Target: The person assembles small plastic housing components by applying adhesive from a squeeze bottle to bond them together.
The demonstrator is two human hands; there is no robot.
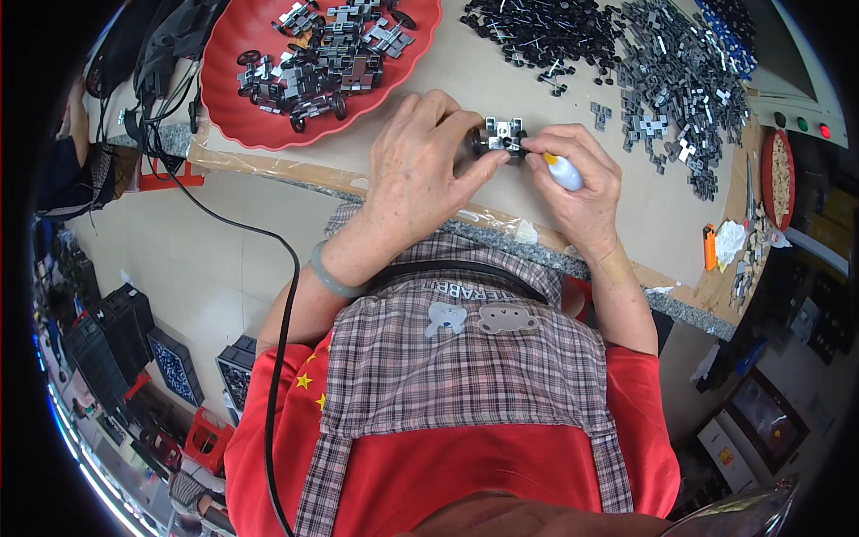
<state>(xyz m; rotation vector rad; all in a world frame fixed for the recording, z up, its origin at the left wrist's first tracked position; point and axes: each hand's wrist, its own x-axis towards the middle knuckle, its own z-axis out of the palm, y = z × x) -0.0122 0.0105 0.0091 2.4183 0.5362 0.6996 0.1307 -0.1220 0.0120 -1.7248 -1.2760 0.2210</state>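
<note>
On the table's near side my left hand (413, 170) pinches a small toy car chassis (503, 131), grey and silver with a dark wheel at its left end. My right hand (586, 192) is closed around a short white tube with a yellow collar (564, 173). Its fingertips meet the chassis's right side, partly covering it. Whether the tube's tip touches the chassis is hidden. Beyond my left hand, a red scalloped tray (234, 121) holds several similar chassis with black wheels.
Black wheel-and-axle pieces (541, 31) are heaped at the back, beside a large pile of grey parts (684, 89). An orange cutter (710, 247) lies near the right edge, by crumpled white tissue (730, 242). A black cable (291, 304) hangs across my left side.
</note>
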